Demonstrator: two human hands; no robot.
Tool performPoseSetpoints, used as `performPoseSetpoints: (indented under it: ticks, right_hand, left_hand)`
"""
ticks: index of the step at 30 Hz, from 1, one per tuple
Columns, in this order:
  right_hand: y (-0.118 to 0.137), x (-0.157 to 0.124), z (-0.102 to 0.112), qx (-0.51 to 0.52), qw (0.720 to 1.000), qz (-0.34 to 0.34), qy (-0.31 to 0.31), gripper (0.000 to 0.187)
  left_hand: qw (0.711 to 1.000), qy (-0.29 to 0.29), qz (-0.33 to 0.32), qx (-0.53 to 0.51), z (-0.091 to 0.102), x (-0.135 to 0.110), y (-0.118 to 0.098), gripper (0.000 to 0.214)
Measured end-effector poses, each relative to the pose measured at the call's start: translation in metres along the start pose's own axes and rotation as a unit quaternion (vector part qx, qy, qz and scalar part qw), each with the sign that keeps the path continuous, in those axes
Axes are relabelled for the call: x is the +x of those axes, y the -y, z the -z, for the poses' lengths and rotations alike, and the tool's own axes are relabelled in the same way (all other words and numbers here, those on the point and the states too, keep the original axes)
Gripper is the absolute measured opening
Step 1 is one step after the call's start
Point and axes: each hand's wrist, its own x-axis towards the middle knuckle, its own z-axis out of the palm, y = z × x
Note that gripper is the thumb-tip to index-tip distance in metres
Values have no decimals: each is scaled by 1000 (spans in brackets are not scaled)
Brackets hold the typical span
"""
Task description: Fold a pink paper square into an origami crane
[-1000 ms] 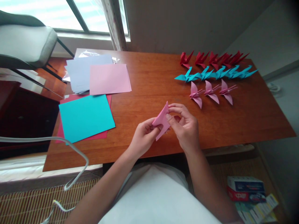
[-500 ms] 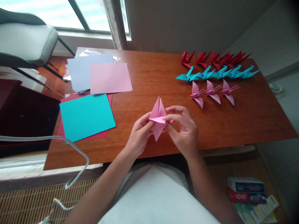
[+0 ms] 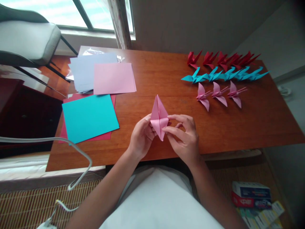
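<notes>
A half-folded pink paper figure (image 3: 159, 116), diamond-shaped with its point away from me, is held just above the wooden table (image 3: 166, 79). My left hand (image 3: 141, 137) pinches its left side. My right hand (image 3: 184, 138) pinches its right side with thumb and forefinger. Three finished pink paper cranes (image 3: 220, 94) lie in a row to the right. Behind them runs a row of teal cranes (image 3: 224, 75), and behind that a row of red cranes (image 3: 221, 59).
Flat sheets lie at the left: a teal sheet (image 3: 90, 117) over red ones, a pink sheet (image 3: 114, 78), pale blue sheets (image 3: 89, 68). A grey chair (image 3: 28, 41) stands at the far left. A white cable (image 3: 59, 143) curves by the table's near-left corner. Boxes (image 3: 252, 194) lie on the floor.
The pink figure has turned from a tilted, edge-on pose to face up with its point away from me. Both hands shifted slightly lower around it.
</notes>
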Motion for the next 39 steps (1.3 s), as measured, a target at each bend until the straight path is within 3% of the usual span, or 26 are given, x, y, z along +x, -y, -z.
performPoseSetpoints:
  ticks: [15,23,34,39]
  right_hand:
    - [8,-5,-5,-20,999,-25,-41,25]
    - [15,-3,-6,94,990,-109,-11,19]
    - [16,-1,-9,111,980,-167,3,9]
    - [14,-2,-7,119,982,-146,-10,27]
  left_hand:
    - [999,-10,-36,21,0,1,7,25]
    - [999,-25,-44,8,0,1,7,25]
    - [999,-38,-37,-13,-2,1,5,24]
    - [998,-58,-30,-27,-3,0,3,23]
